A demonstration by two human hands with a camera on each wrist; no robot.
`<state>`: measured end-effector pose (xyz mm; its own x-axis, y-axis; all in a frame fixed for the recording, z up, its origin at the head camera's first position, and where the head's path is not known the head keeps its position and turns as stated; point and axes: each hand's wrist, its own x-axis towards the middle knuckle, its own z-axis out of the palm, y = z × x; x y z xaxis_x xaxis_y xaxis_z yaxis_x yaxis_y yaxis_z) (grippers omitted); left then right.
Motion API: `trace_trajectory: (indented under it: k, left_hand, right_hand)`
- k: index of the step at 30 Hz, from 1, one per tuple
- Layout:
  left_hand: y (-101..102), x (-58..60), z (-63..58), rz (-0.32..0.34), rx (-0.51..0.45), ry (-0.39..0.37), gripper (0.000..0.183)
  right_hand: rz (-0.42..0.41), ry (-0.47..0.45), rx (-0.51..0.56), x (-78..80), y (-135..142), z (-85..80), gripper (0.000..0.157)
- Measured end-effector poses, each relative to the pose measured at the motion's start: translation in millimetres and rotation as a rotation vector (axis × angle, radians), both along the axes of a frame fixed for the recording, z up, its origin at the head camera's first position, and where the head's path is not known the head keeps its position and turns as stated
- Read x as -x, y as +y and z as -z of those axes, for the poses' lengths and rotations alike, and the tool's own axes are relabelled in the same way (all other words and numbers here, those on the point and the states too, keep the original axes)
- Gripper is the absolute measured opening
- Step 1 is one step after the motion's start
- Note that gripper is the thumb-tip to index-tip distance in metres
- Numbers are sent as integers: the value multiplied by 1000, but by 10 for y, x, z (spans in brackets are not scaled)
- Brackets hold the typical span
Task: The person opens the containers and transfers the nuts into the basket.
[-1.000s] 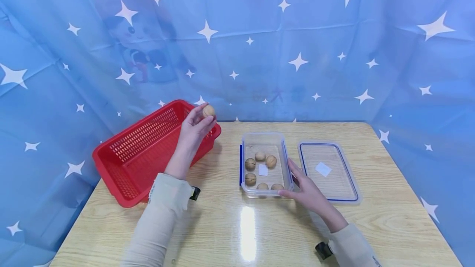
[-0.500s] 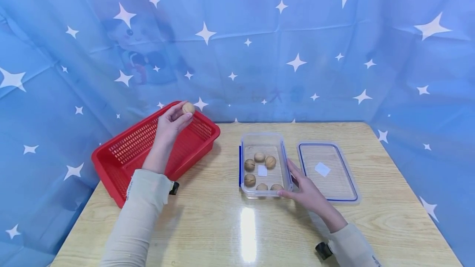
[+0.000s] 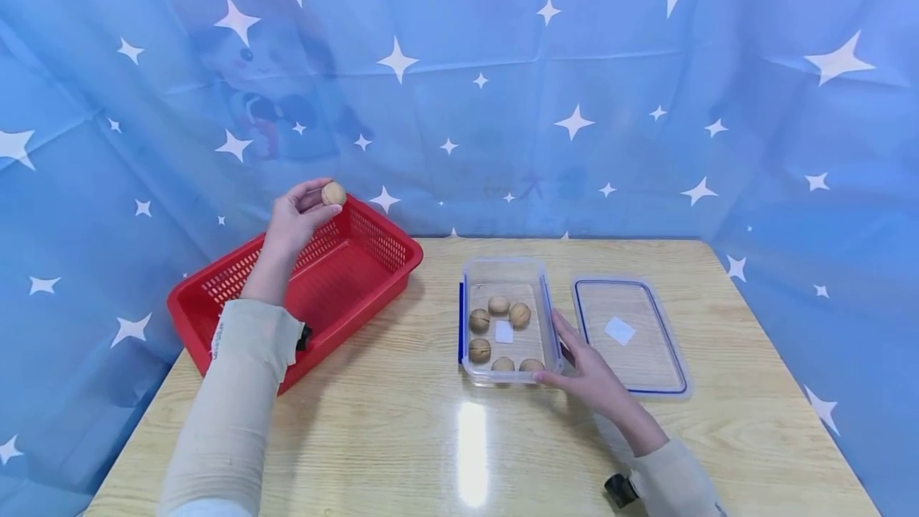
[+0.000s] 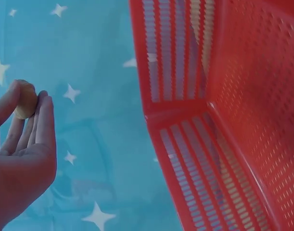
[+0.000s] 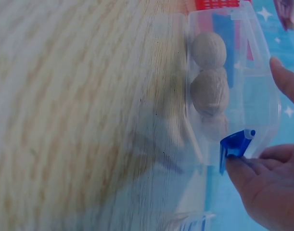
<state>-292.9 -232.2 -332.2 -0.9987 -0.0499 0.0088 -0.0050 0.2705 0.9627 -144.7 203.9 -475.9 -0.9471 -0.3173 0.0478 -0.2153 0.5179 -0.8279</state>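
Observation:
My left hand [image 3: 287, 222] pinches a walnut [image 3: 333, 194] between thumb and fingertips, above the back part of the red basket [image 3: 359, 313]. In the left wrist view the same walnut [image 4: 26, 99] sits at the fingertips, apart from the perforated basket wall [image 4: 178, 108]. My right hand [image 3: 592, 373] grips the front right corner of a clear plastic box [image 3: 505, 268]. Its thumb lies at the front rim and its fingers along the right side, by a blue latch [image 5: 237, 143]. Several walnuts [image 3: 520, 315] lie in the box around a white square [image 3: 504, 332].
A clear lid [image 3: 656, 361] with a blue seal and a white square [image 3: 620, 330] lies right of the box on the wooden table [image 3: 388, 437]. Behind the table hangs a blue curtain [image 3: 502, 62] with white stars.
My left hand has carried the walnut leftward, from the basket's right end to over its back left part. My right hand stays on the box.

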Motion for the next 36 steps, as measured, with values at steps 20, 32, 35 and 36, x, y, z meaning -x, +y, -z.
trace_trajectory:
  k: [20,32,35,36]
  left_hand:
    - [-371,243,780,214,372,-203,56]
    - [-360,224,1057,358,401,-362,58]
    - [-338,248,1063,387,420,-360,55]
    - [-330,258,1069,400,425,-356,54]
  right_hand:
    - [3,21,18,-31,-8,-11,101]
    - [-10,40,35,-42,-23,2,100]
    - [-4,45,41,-46,-18,-3,100]
    - [-3,49,40,-49,-16,-9,100]
